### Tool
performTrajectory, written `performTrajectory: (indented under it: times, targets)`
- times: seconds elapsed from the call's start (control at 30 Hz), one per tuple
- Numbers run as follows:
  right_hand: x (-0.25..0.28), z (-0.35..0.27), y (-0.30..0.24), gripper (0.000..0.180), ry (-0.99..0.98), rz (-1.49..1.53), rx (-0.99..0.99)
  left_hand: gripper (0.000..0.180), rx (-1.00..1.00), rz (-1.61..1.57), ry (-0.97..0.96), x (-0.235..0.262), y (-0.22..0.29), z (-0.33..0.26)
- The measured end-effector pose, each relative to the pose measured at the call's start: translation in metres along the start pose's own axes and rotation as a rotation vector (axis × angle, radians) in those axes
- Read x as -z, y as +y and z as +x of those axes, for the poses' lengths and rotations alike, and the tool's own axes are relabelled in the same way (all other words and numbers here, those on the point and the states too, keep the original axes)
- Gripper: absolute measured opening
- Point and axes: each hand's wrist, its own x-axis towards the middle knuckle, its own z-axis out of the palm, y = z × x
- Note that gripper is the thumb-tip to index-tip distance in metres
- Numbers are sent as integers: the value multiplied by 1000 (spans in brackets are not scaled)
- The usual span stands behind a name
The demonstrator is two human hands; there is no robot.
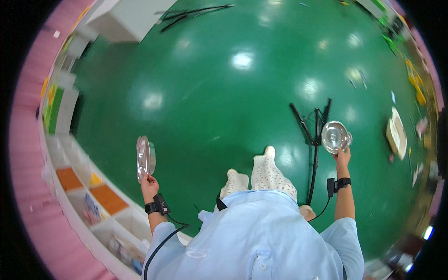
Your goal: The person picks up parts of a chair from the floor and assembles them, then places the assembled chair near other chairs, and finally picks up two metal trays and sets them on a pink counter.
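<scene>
On the left, my left hand (149, 185) is closed on the rim of a shiny metal bowl (140, 161). That bowl is tipped up on its side, so it shows as a narrow oval with its wall bulging to the right. Out to the right, my right hand (343, 156) grips the lower edge of a second metal bowl (334, 136), whose round, shiny face is turned up. A small rounded metal part sticks out at its right side; I cannot tell what it is. Both bowls are held well apart, above the green floor (224, 102).
A black tripod stand (316, 161) is beside my right leg, its legs spread near the right bowl. White cubby shelves (88, 191) with brown panels line the left. A white cabinet (119, 21) stands far left, near black poles (186, 16). A cream, boat-shaped object (396, 133) lies right.
</scene>
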Motion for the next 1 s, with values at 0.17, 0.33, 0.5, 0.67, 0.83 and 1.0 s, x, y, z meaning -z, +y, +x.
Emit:
performTrajectory:
  times: [0.17, 0.33, 0.5, 0.67, 0.83, 1.0]
  targets:
    - [99, -38, 65, 31, 318, 88, -95, 14, 113, 170, -171, -132, -68, 62]
    - [135, -45, 123, 32, 526, 196, -119, 14, 197, 388, -658, -285, -166, 55]
    - [152, -44, 130, 30, 604, 262, -219, 9, 338, 476, -652, -390, -274, -74]
    - [168, -12, 148, 36, 619, 320, -266, 6, 426, 686, -679, -413, -366, -121]
    - [194, 5, 132, 66, 690, 360, -292, 9, 376, 789, -759, -464, -438, -143]
    - [239, 45, 116, 35, 782, 414, -255, 9, 395, 745, -777, -526, -514, -182]
